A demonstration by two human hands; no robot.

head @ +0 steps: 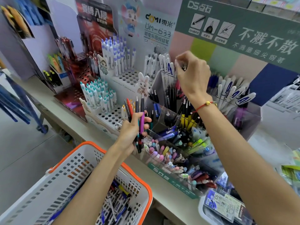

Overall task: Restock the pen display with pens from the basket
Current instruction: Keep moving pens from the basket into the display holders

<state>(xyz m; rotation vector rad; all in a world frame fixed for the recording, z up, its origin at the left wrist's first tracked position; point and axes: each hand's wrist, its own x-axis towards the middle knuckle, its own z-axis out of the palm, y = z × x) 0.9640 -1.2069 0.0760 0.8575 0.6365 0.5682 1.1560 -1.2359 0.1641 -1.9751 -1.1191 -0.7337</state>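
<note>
Two hands were up over the pen display (211,114), well apart from each other. Left hand (131,132) gripped a bunch of pens (139,117) fanned upward: a purple one, a couple of black ones with silver tips, a red one and a grey one, fingers curled round the barrels, held in front of the clear compartments. Right hand (192,73) was higher and further back, fingers curled and pinching the dark clip end of a pen (184,66) above the rear compartment with black and white pens; most of that pen was hidden behind the hand, so I couldn't tell whether its tip sat in the compartment. A red string bracelet (205,105) sat on the right wrist. Display was a tiered clear box with dividers: yellow-black pens in the middle, blue ones beside them, pastel-capped ones in the front row, white ones with blue print at the back right. Basket (65,161), white with an orange rim, sat low at the left under the left forearm, with loose pens lying in its bottom. Left of the clear display stood white perforated racks (128,78) holding white pens with purple or teal caps, many holes unfilled. Green sign (243,28) hung over the display
</note>
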